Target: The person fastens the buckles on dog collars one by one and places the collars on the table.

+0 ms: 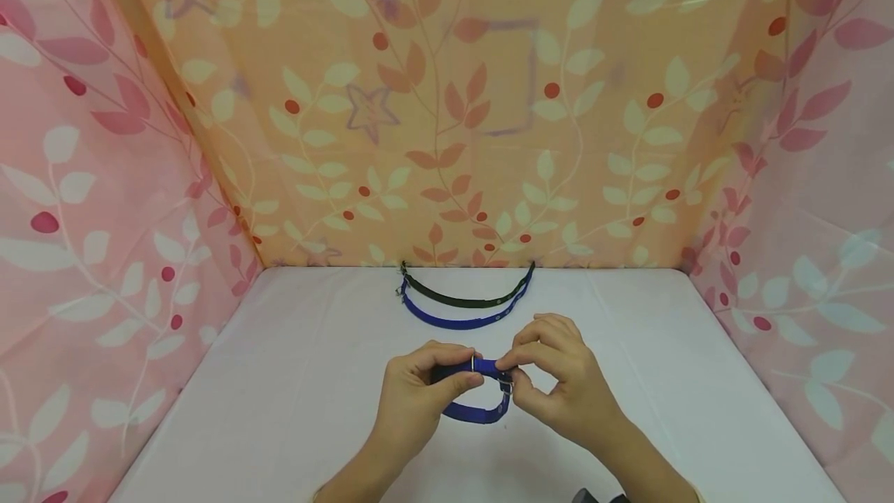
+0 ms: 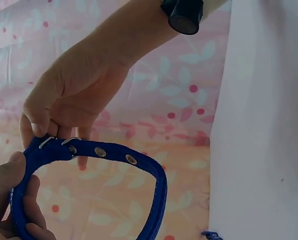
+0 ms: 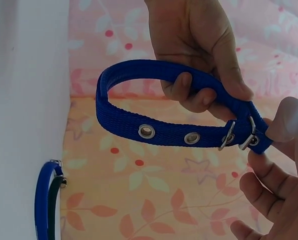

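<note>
Both hands hold a blue webbing collar (image 1: 476,414), bent into a loop above the white table. Silver eyelets run along its strap, and a metal buckle (image 3: 248,141) and a ring sit near one end. My left hand (image 1: 412,385) pinches the band between thumb and fingers, left of the buckle. With thumb and fingertips, my right hand (image 1: 569,375) pinches the collar's buckle end. In the right wrist view, the strap end passes through the buckle area, partly covered by the right fingers (image 3: 284,117).
Farther back on the white table (image 1: 293,348) lie another blue collar (image 1: 457,324) and a dark green collar (image 1: 464,303), both curved, side by side. Leaf-patterned cloth walls (image 1: 433,138) enclose the table at the back and both sides. A dark object (image 1: 585,496) shows at the bottom edge.
</note>
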Available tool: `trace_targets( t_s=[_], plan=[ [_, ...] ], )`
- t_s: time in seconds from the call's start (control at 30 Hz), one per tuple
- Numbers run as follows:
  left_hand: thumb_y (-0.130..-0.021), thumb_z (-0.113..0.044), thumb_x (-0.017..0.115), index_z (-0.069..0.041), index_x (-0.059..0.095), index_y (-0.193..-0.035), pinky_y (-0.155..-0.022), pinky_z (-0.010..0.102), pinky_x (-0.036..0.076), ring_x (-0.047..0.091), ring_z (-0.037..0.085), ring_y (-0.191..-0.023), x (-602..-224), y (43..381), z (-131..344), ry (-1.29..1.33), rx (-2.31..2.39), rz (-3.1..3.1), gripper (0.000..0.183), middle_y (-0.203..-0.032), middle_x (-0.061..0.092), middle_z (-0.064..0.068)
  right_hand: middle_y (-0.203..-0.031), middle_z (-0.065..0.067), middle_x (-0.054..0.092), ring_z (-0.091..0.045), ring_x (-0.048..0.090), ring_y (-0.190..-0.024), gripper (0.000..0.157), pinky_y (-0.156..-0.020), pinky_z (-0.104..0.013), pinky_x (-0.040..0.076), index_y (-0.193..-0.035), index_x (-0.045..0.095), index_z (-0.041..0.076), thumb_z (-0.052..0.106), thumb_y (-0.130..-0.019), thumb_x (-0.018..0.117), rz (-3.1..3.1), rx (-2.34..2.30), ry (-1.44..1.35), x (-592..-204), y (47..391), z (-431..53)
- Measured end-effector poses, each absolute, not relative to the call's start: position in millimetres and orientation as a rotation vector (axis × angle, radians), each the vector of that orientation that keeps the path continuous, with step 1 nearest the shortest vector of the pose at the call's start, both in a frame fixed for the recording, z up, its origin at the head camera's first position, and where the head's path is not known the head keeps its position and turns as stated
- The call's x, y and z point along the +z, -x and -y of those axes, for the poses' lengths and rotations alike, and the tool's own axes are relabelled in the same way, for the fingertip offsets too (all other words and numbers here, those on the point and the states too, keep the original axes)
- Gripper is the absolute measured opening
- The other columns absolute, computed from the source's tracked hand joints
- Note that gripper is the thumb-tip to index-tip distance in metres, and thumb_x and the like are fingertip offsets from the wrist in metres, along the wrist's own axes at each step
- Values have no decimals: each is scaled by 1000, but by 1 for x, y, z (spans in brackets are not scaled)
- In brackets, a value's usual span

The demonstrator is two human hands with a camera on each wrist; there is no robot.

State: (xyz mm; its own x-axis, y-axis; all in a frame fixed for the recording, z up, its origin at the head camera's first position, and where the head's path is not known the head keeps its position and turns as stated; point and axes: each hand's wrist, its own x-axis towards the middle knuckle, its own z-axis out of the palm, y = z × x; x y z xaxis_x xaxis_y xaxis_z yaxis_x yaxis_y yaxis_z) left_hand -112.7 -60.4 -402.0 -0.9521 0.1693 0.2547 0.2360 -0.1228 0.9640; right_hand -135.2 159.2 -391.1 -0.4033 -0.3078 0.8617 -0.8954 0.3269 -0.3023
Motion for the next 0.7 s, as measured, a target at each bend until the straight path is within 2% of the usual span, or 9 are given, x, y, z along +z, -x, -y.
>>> trace_targets(
  t_s=[0.2,0.37,0.6,0.7],
  plan=[
    [-81,-9,86,-9,79,-108,-85,33,61,75,25,-98,-400,112,61,451,-2256,2112,28,-108,73,11,-90,7,61,-16,56,-94,36,-105,-33,37,-92,77,21,-5,-69,70,1913,1035,-1069,-391,135,-160],
    [-85,-21,85,-17,76,-111,-84,29,61,73,22,-94,-399,113,61,489,-2148,2252,28,-106,75,4,-94,7,61,-16,56,-97,37,-105,-33,36,-99,78,21,-4,-72,71,1933,1015,-1111,-391,136,-162],
    [-89,-28,82,-24,74,-113,-85,27,60,71,20,-95,-396,115,64,515,-2050,2324,26,-106,75,-1,-103,6,69,-15,61,-102,24,-108,-28,38,-111,74,17,8,-88,76,1967,1041,-1135,-388,136,-167],
    [-88,-26,83,-25,75,-112,-85,28,60,70,21,-96,-394,115,65,479,-2049,2318,26,-107,74,-1,-108,5,70,-16,62,-106,29,-107,-24,41,-116,73,17,11,-89,80,2020,1058,-1127,-386,135,-171]
  ],
)
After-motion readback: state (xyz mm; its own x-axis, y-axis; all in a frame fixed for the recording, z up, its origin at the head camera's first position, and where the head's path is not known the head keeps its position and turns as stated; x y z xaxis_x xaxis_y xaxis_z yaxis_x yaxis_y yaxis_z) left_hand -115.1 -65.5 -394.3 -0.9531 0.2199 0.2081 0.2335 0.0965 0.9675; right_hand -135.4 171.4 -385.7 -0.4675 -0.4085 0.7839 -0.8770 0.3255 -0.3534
